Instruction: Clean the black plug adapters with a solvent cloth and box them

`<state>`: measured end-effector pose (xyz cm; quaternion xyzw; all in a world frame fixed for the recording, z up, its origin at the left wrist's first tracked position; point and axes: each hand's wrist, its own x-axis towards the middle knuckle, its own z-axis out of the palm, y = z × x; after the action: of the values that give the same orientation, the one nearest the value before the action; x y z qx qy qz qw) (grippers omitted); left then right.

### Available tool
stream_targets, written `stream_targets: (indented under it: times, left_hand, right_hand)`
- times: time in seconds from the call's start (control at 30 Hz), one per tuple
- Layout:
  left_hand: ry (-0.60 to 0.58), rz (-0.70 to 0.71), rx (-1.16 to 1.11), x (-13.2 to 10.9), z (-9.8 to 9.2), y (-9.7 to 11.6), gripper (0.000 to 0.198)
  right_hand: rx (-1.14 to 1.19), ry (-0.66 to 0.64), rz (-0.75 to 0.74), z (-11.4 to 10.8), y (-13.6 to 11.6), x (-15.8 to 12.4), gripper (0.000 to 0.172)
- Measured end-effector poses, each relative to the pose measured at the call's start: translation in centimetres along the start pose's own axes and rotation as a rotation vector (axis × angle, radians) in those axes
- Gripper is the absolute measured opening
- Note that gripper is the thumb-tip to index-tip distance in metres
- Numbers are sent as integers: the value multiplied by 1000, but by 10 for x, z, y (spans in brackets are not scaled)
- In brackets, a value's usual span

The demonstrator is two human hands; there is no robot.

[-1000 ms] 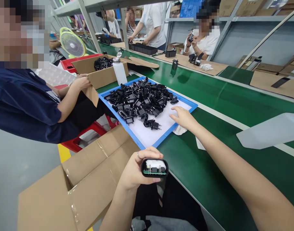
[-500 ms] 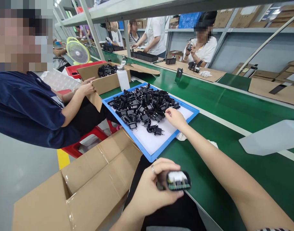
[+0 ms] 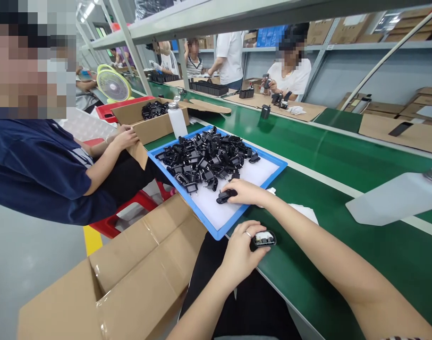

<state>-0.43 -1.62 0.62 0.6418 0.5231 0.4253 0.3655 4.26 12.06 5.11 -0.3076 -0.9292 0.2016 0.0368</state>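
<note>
Right hand point(image 3: 249, 192) has its fingers pinching a black plug point(image 3: 224, 196) in the blue tray point(image 3: 251, 145), while left hand point(image 3: 240, 252) grips an open black casing point(image 3: 263, 239).

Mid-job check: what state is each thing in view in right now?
Left hand: holding the adapter housing
Black adapter housing: open, white part and green circuit board showing
Right hand: fingers over a black plug
Black plug: lying at the heap's edge
Blue tray: white-lined, loaded
Plug heap: loosely piled
Cardboard carton: flaps open
White plastic bottle: upright, capped
</note>
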Motion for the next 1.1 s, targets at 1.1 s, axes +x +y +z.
stream_targets:
  times: [1.1]
  left_hand:
    - [76, -254, -36, 3, -47, 29, 32]
  right_hand:
    - [317, 493, 17, -2, -11, -124, 10]
